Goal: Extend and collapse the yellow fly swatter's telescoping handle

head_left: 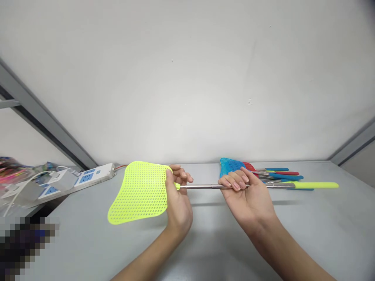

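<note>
A yellow-green fly swatter (140, 195) is held level above the table, its perforated head on the left and its matching handle on the right. My left hand (179, 203) is closed around the neck of the swatter, with the thumb against the head's edge and the fingers curled behind. Farther along, my right hand (249, 199) wraps its fingers round the thin metal telescopic shaft. Behind the right hand lies a pile of other fly swatters (230, 166), with blue and red heads, metal shafts and coloured handles, partly hidden by that hand.
The grey table (205, 249) meets a white wall (187, 78) at the back. On the left, a white power strip (88, 177) has chargers and a white cable plugged in. Colourful packaged items (17, 171) sit beyond it. Grey metal frame posts (43, 113) stand at both sides.
</note>
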Demonstrator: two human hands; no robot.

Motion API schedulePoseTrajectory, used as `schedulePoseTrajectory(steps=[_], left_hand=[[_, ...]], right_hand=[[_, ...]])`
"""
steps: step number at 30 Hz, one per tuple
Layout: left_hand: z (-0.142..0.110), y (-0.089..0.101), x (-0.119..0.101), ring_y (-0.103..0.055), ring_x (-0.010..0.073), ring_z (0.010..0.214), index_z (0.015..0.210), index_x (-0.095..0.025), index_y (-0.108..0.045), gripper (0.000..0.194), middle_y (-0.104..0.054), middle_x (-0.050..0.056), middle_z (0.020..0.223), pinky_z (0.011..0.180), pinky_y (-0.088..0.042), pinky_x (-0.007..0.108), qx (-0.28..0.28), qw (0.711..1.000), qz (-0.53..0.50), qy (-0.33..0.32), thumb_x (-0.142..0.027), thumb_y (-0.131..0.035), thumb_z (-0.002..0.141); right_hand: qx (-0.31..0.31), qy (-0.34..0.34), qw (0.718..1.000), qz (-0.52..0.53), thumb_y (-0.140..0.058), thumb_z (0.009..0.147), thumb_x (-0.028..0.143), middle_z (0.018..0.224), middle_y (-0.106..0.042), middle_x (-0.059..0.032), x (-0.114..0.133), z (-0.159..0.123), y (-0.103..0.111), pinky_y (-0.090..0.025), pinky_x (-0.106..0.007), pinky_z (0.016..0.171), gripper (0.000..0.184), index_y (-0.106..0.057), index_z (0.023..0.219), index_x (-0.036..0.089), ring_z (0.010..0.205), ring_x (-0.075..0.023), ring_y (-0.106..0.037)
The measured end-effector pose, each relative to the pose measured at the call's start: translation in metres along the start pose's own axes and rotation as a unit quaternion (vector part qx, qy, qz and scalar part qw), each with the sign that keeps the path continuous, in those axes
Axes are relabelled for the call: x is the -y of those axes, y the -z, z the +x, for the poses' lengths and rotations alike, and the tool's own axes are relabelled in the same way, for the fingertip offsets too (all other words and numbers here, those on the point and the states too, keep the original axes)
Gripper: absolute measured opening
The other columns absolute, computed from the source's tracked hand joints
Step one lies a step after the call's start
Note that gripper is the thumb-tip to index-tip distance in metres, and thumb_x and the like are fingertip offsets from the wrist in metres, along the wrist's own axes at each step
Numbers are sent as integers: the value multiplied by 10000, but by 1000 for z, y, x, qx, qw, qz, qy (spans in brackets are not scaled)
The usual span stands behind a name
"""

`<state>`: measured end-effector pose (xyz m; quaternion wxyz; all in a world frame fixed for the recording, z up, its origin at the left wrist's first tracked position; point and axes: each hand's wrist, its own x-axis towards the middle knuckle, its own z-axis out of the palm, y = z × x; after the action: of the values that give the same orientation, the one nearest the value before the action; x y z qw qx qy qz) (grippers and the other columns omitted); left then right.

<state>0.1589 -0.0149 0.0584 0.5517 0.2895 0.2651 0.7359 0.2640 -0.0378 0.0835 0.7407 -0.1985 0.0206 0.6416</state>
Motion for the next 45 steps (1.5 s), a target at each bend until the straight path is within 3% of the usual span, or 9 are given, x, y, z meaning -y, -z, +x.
schedulePoseTrajectory(steps=[5, 11, 19, 26, 36, 45], left_hand=[[-1, 1, 3, -357, 79, 526, 638, -173, -466, 248, -353, -31, 551, 553, -337, 209, 13, 999, 39, 5, -330, -347, 788], [-11, -7, -7, -347, 74, 512, 597, -167, -432, 248, -347, -30, 571, 517, -323, 212, -7, 999, -33, 25, -303, -351, 787], [-19, -15, -21, -342, 76, 515, 616, -173, -417, 188, -328, -32, 571, 528, -332, 218, -24, 990, -103, 97, -264, -380, 776], [-25, -18, -34, -238, 64, 449, 580, -177, -344, 211, -221, -51, 506, 489, -322, 219, -18, 984, -118, 131, -232, -365, 783], [-36, -15, -31, -41, 70, 366, 506, -187, -266, 338, -41, -64, 400, 345, -170, 217, -53, 983, -160, 79, -357, -279, 797], [-31, -10, -18, -17, 77, 372, 515, -194, -256, 327, -44, -61, 410, 336, -113, 226, -79, 981, -148, 102, -328, -264, 813]], right_hand=[[-4, 14, 1000, 28, -392, 700, 192, 473, -171, 65, -1, 2, 0, -271, -201, 417, 272, -175, 538, 169, 396, -49, -219], [-11, 3, 999, 42, -392, 687, 168, 455, -131, 71, -11, 3, 5, -238, -192, 396, 284, -155, 530, 169, 382, -48, -179], [28, 74, 996, -27, -410, 708, 226, 443, -111, 74, -14, -8, 3, -222, -201, 378, 317, -162, 519, 171, 373, -51, -152], [17, 37, 999, -1, -407, 707, 211, 438, -97, 78, -17, -6, 4, -209, -197, 371, 295, -185, 516, 173, 367, -52, -132], [-23, 17, 999, 34, -401, 708, 227, 430, -73, 83, -34, -19, 12, -168, -202, 346, 325, -136, 527, 181, 360, -54, -83], [-44, 31, 996, 76, -416, 697, 209, 415, -76, 83, -38, -14, 20, -152, -197, 338, 333, -134, 523, 176, 351, -49, -81]])
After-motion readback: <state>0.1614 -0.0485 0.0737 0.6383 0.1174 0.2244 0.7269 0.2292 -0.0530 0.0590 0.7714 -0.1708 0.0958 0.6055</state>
